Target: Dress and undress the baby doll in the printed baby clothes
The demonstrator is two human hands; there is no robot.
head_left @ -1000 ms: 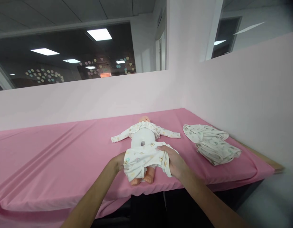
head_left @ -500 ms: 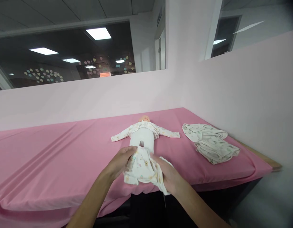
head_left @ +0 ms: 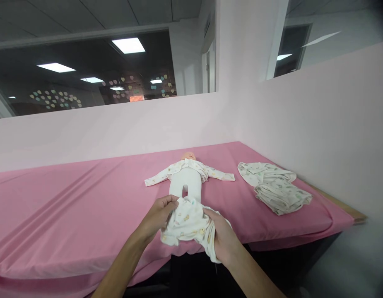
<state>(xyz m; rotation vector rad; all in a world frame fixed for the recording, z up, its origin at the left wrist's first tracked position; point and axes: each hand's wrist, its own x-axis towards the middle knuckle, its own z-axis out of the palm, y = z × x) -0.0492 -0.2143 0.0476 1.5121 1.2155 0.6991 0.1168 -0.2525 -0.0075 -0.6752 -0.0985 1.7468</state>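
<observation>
A baby doll (head_left: 185, 180) lies on its back on the pink cloth, arms spread, its head toward the wall. It wears a patterned long-sleeved top (head_left: 220, 173) gathered up at the chest, with a white body and legs below. At the doll's lower legs I hold a small white patterned baby garment (head_left: 191, 219), bunched up; its exact kind is hard to tell. My left hand (head_left: 158, 213) pinches its left edge. My right hand (head_left: 224, 236) grips its right side, thumb on top, fabric hanging beneath. The doll's feet are hidden behind the garment.
The pink cloth (head_left: 70, 207) covers the table. To the right lies a crumpled pile of white patterned baby clothes (head_left: 275, 188). A white wall (head_left: 116, 132) with a window above stands behind, and another wall (head_left: 340, 136) bounds the right side.
The garment and both hands have come slightly down toward me, showing more of the doll's legs. My right thumb now lies over the fabric's upper right edge.
</observation>
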